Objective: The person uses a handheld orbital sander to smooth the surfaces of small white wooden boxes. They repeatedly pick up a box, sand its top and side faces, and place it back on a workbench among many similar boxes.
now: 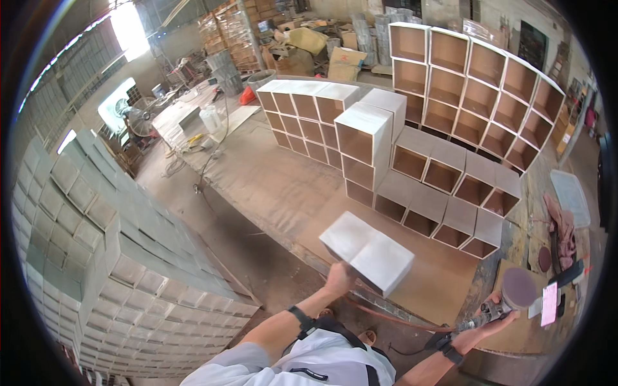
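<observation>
My left hand point(339, 279) is closed on the near left edge of a pair of white boxes point(367, 252), set side by side over the near edge of the workbench. Their tops face up, and the fingers under the edge are partly hidden. At the lower right, my right hand point(501, 320) wraps round an air sander point(487, 313). Its round purple sanding disc point(520, 287) faces up and away from the boxes. A reddish hose point(399, 319) runs from the sander along the bench edge toward my left hand.
White open-fronted boxes with brown insides point(441, 170) stand stacked on the workbench point(270, 183), with taller rows point(476, 83) behind. On the left rises a large stack of pale boxes point(148, 289). A pink cloth point(561, 231) and a clear tray point(570, 198) lie far right.
</observation>
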Demonstrator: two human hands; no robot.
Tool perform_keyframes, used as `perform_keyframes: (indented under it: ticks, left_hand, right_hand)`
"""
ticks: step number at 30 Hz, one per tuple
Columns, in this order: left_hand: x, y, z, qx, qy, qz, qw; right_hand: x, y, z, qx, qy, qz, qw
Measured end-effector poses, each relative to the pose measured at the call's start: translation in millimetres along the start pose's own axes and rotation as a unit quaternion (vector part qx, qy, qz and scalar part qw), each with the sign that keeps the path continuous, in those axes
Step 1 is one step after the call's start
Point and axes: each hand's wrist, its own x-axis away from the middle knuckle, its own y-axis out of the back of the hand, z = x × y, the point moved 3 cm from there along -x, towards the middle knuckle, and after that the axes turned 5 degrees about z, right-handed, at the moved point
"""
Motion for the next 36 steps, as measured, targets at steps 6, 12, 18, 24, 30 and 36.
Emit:
perform_keyframes:
  ticks: [6, 12, 18, 24, 30, 36]
  left_hand:
    - [-46.9, 139.0, 68.9, 0.068, -0.023, -0.258, 0.963]
    - [-179.1, 324.2, 57.0, -0.004, -0.087, -0.330, 0.940]
    - [-330.7, 362.9, -54.6, -0.051, -0.150, -0.263, 0.952]
    - [-433.6, 326.5, -72.5, -0.114, -0.148, -0.230, 0.955]
    - [-453.2, 310.4, -59.3, -0.079, -0.175, -0.224, 0.955]
    - [-464.1, 316.1, -55.7, -0.098, -0.142, -0.199, 0.965]
  right_hand:
    - [3.3, -23.7, -38.7, -0.192, -0.078, 0.027, 0.978]
    - [17.9, -62.3, -74.4, -0.170, -0.083, -0.033, 0.981]
    - [59.8, -111.6, -110.4, -0.081, -0.012, -0.093, 0.992]
    - [89.8, -98.5, -108.8, -0.038, 0.007, 0.043, 0.998]
    - [113.6, -100.4, -93.3, -0.120, 0.023, -0.021, 0.992]
    - [111.6, -112.5, -98.3, -0.080, 0.050, -0.091, 0.991]
